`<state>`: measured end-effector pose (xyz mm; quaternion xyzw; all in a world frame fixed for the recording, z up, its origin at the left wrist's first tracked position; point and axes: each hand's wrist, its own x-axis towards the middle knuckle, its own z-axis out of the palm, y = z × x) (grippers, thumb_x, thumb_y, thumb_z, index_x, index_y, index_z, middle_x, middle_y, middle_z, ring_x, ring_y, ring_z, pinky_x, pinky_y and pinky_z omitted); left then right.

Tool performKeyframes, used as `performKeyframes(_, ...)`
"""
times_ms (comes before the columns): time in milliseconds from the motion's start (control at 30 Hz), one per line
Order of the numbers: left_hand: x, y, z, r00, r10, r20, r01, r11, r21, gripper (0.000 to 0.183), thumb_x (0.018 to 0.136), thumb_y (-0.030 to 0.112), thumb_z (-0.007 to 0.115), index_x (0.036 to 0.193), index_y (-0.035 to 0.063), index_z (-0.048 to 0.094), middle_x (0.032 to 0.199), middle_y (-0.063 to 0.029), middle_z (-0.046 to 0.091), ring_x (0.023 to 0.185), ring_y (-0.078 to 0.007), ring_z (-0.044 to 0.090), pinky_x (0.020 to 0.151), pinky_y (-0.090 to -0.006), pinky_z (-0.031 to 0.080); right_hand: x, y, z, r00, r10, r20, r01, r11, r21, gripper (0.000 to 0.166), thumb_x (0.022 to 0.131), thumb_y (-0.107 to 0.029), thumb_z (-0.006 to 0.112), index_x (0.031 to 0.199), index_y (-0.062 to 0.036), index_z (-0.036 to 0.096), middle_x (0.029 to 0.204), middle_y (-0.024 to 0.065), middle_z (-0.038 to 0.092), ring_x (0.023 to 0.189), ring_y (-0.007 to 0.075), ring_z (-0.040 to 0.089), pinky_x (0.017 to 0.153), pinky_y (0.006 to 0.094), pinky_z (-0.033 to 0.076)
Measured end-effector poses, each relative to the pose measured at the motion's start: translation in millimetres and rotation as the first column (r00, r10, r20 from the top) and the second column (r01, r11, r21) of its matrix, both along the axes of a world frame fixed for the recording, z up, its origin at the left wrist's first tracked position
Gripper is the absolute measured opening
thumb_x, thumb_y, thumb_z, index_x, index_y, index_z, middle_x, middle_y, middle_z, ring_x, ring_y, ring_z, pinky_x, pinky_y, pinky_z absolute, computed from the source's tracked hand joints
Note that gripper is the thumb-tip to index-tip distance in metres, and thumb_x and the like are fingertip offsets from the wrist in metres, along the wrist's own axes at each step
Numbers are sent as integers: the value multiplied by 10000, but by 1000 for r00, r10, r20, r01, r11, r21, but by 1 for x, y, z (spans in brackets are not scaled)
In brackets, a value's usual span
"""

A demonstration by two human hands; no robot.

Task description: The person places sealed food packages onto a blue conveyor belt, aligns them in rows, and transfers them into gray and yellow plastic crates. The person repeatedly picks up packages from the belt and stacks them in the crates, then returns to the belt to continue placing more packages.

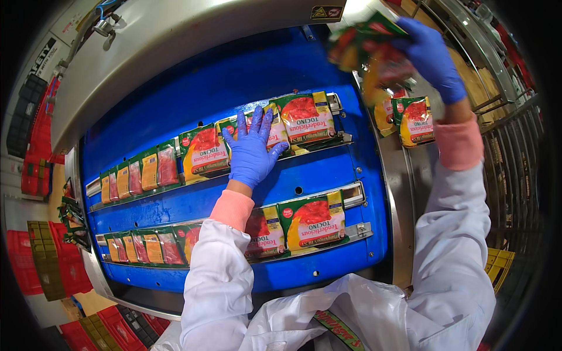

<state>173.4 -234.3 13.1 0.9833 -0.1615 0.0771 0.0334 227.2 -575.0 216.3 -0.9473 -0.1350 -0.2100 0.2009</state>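
Observation:
My left hand [252, 155], in a blue-purple glove, rests spread over the upper row of printed plastic meat pouches [204, 151] and holds nothing. These pouches overlap along a metal bar on the blue bed [272, 57] of what looks like a vacuum sealing machine. A second row of pouches [314, 221] lies nearer me, partly hidden by my left forearm. At the upper right, my right hand [432, 57], gloved alike, grips a bunch of similar pouches [382, 57], blurred by motion. Below that bunch, loose pouches [413, 120] lie on a steel ledge [397, 175].
A heavy steel lid or frame [189, 39] arches over the bed's far side. More pouches [72, 219] are heaped past the left edge. Red crates [72, 254] are stacked at left; a yellow crate [499, 267] and metal racking [511, 175] stand at right.

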Motion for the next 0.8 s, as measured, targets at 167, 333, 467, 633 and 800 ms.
performKeyframes(167, 1, -14, 5, 998, -46, -33, 45, 998, -48, 768, 859, 567, 509, 1485, 242, 207, 1552, -9, 171, 1427, -357, 81, 1046, -700, 92, -43, -120, -54, 906, -177, -384, 98, 971, -217, 225, 755, -59, 655, 974, -12, 626, 844, 121, 666, 760, 197, 636, 695, 332, 513)
performKeyframes(333, 17, 23, 25, 975, -88, -205, 12, 939, -344, 692, 874, 462, 552, 1465, 253, 258, 1552, -3, 179, 1424, -362, 107, 1050, -700, 97, -117, -100, -64, 989, -129, 65, 131, 991, -23, 442, 787, -11, 625, 1218, -77, 550, 1182, 144, 579, 1120, 288, 537, 957, 359, 415)
performKeyframes(467, -32, 53, 23, 993, -9, 121, 76, 824, -562, 654, 811, 183, 639, 1404, 131, 367, 1481, -100, 329, 1367, -377, 270, 1094, -567, 210, -234, -116, -82, 952, -300, -52, 296, 952, -72, 443, 820, -76, 620, 1253, -60, 525, 1206, 164, 562, 1156, 332, 504, 973, 383, 398)
performKeyframes(633, -169, 76, -3, 984, -43, 170, 129, 835, -535, 546, 789, 135, 654, 1307, 99, 486, 1358, -144, 477, 1264, -401, 405, 1040, -480, 321, -359, -110, -163, 820, -572, -35, 537, 789, -299, 455, 857, -133, 592, 1292, -42, 496, 1244, 187, 534, 1174, 347, 484, 997, 423, 363)
performKeyframes(800, -263, 86, -2, 999, 27, -22, -35, 804, -594, 459, 808, 137, 638, 1254, 96, 534, 1346, -123, 490, 1261, -412, 397, 1026, -482, 330, -379, -104, -188, 770, -624, 134, 610, 659, -440, 462, 873, -133, 549, 1320, -48, 472, 1273, 187, 516, 1189, 349, 466, 1031, 447, 321)
